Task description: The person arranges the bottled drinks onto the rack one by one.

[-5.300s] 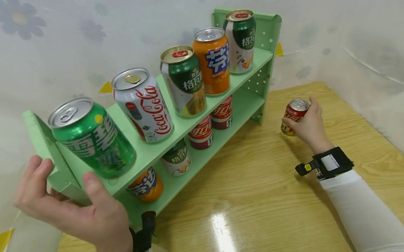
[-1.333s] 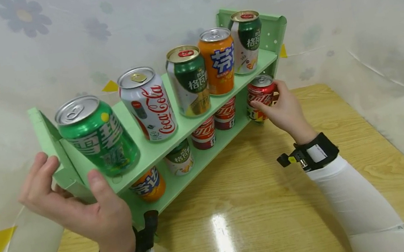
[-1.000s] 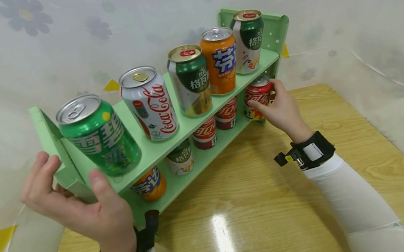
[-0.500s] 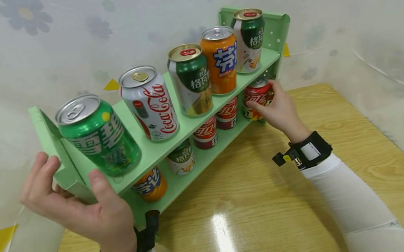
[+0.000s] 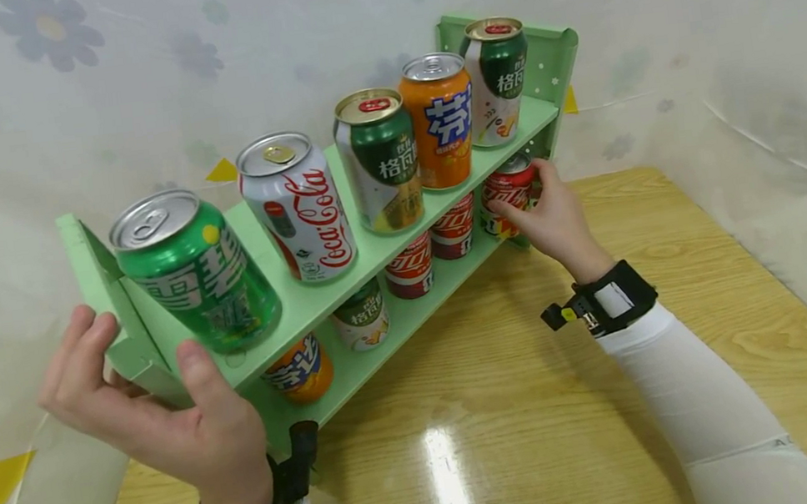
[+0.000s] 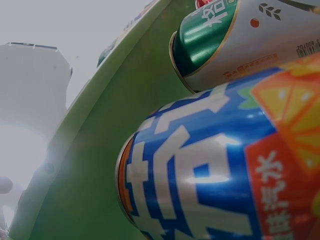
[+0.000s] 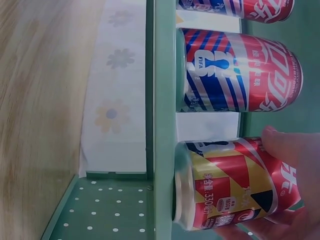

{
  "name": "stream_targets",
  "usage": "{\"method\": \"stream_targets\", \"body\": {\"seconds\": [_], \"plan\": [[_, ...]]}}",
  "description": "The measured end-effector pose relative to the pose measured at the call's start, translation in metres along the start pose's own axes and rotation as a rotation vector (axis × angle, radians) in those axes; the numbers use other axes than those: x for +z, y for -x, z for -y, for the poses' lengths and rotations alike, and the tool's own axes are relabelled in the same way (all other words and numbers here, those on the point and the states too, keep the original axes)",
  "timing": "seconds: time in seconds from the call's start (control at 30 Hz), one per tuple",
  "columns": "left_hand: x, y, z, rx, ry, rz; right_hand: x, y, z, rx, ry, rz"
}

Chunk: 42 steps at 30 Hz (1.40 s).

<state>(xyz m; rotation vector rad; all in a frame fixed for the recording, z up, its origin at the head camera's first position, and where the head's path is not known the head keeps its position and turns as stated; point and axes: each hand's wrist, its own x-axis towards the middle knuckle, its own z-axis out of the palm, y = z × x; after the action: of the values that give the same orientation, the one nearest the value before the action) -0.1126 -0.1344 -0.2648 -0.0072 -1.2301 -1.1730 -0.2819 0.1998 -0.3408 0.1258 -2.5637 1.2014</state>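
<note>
My right hand (image 5: 557, 220) pinches a red Coca-Cola can (image 5: 509, 188) between thumb and fingers at the right end of the lower tier of a green two-tier shelf (image 5: 363, 263). In the right wrist view that can (image 7: 230, 180) leans a little, its base at the board's front edge, beside another red can (image 7: 240, 70). At the shelf's left end, my left hand (image 5: 169, 432) grips the side panel, thumb in front, some fingers hidden behind it. Close to that hand are a green Sprite can (image 5: 198, 273) above and an orange Fanta can (image 5: 301, 371) below.
Along the upper tier stand a silver Coca-Cola can (image 5: 301, 214), two green-and-white cans and an orange Fanta can (image 5: 439, 121). Lower down are a green-and-white can (image 5: 362, 317) and red cans (image 5: 410, 268). The wooden table (image 5: 481, 394) extends in front; a flowered sheet (image 5: 316, 36) hangs behind.
My right hand has carried the red can from the table at the right leftward onto the lower tier, lately inching it farther in. My left hand has kept its place on the panel.
</note>
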Motion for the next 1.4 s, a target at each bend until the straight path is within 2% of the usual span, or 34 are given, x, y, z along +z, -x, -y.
{"method": "stream_targets", "body": {"seconds": [0.3,0.6,0.83,1.13,1.27,1.4], "plan": [[0.002,0.000,-0.003,0.002,0.003,-0.019,0.003,-0.006,-0.003,0.007,0.000,0.010],[-0.002,-0.002,0.008,0.031,0.002,0.005,0.004,-0.010,-0.003,0.004,-0.031,0.015],[0.001,0.000,-0.002,0.006,0.009,-0.010,0.011,-0.012,-0.008,-0.017,-0.090,-0.009],[0.000,0.000,-0.001,0.007,0.005,0.001,0.025,-0.011,-0.015,-0.081,-0.141,-0.088],[0.000,0.000,0.001,0.012,0.010,0.001,0.033,-0.007,-0.014,-0.100,-0.159,-0.175],[-0.002,-0.001,0.005,0.024,0.007,0.008,0.042,-0.007,-0.014,-0.128,-0.115,-0.268]]}}
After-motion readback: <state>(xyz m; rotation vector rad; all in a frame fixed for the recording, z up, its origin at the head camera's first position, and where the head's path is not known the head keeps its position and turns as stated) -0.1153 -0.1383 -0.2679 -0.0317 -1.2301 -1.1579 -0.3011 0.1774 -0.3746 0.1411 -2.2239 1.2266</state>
